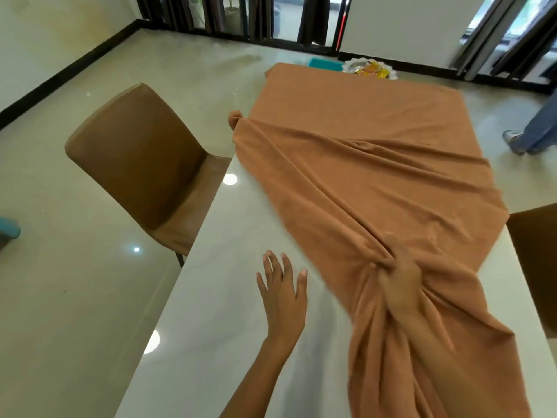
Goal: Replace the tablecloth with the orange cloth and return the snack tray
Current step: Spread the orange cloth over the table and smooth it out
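Note:
The orange cloth (370, 164) lies over the far part of the white table (229, 285) and narrows into a bunched, creased strip toward me. My right hand (401, 285), blurred by motion, grips that bunched strip near the table's middle. Over the bare tabletop left of the cloth is my left hand (281, 294), its fingers spread and straight, holding nothing. The snack tray (370, 68), silver with yellow and orange packets, is beyond the table's far end, partly hidden by the cloth's far edge.
A brown chair (141, 164) stands at the table's left side, another brown chair (536, 260) at the right. A teal object (324, 63) lies beyond the far end. A person's leg and shoe (527, 134) stand at right.

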